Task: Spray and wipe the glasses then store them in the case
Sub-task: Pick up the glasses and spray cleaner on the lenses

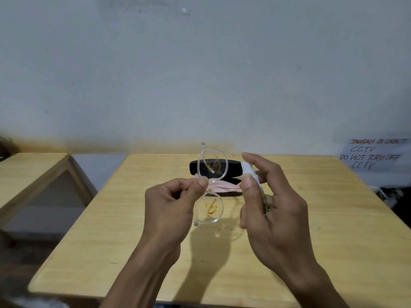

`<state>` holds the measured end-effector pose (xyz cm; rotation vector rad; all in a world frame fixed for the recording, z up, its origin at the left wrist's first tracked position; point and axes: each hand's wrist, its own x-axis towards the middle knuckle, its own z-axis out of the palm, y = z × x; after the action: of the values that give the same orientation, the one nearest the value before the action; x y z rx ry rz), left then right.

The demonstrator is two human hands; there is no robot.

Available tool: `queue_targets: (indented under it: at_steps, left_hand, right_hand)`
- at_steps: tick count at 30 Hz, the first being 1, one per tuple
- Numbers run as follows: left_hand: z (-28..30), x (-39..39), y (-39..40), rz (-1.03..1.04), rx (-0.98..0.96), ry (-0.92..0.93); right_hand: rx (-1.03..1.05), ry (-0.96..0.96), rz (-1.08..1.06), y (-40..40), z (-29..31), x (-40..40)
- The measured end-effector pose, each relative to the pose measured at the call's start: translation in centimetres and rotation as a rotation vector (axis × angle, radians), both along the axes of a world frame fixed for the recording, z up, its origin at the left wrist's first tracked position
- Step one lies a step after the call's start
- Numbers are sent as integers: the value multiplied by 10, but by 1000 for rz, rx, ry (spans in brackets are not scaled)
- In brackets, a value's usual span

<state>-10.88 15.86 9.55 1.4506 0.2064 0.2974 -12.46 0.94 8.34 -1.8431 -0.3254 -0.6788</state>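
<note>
pale wall [200, 74], wooden table [111, 218], second table [29, 170] left

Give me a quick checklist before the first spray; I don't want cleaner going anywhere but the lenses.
1. Glasses held steady: ok, the left hand pinches the clear frame at the bridge, one lens above the other.
2. Spray bottle in the grip: ok, the right hand wraps it, forefinger over the white top.
3. Nozzle aimed at a lens: cannot tell, the opening is hidden by fingers.
4. Lenses need cleaning: ok, both show brownish and orange smears.
5. Cloth ready: ok, the pink cloth lies in the open black case.
6. Case out of spray path: not ok, it sits right behind the glasses on the table.
</note>
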Motion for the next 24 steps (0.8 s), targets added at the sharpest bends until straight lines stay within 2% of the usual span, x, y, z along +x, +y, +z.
queue_targets:
  at_steps: [5,11,13,18,21,24]
  left_hand:
    - [0,2,-5,-9,-28,-7]
    - [1,2,-6,-2,-34,-17]
    - [2,2,-5,-1,-38,-20]
    - [2,-1,-5,-11,-51,-10]
    - [3,-1,-5,-2,-43,-14]
    - [3,-3,-7,4,-22,-23]
  right_hand:
    - [385,206,222,1,10,-5]
    - [528,332,389,-4,16,-5]
    - [451,287,349,-5,14,-6]
    - [-38,-77,-49,-8,2,-3]
    - [-165,-197,-177,-1,2,1]
    - [-227,-239,-216,7,3,5]
